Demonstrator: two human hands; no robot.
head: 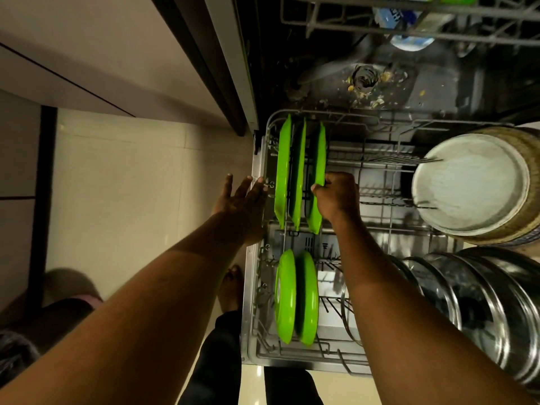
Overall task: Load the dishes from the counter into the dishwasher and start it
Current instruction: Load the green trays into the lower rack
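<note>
The dishwasher's lower rack [260, 287] is pulled out below me. Three green square plates stand on edge at its far left. My right hand [336, 197] grips the rightmost green plate [318, 159] by its rim. My left hand [242, 200] is flat with straight fingers against the rack's left edge. Two round green plates [295, 296] stand upright nearer to me. A large white-bottomed pot [473, 182] lies upside down at the right. Several steel plates [467, 290] stand in the rack's near right part.
The upper rack [409, 21] holds cups at the top. Food scraps lie on the dishwasher floor around the drain [363, 78]. Pale floor tiles [131, 185] and a cabinet are at the left. My bare foot [232, 287] stands beside the rack.
</note>
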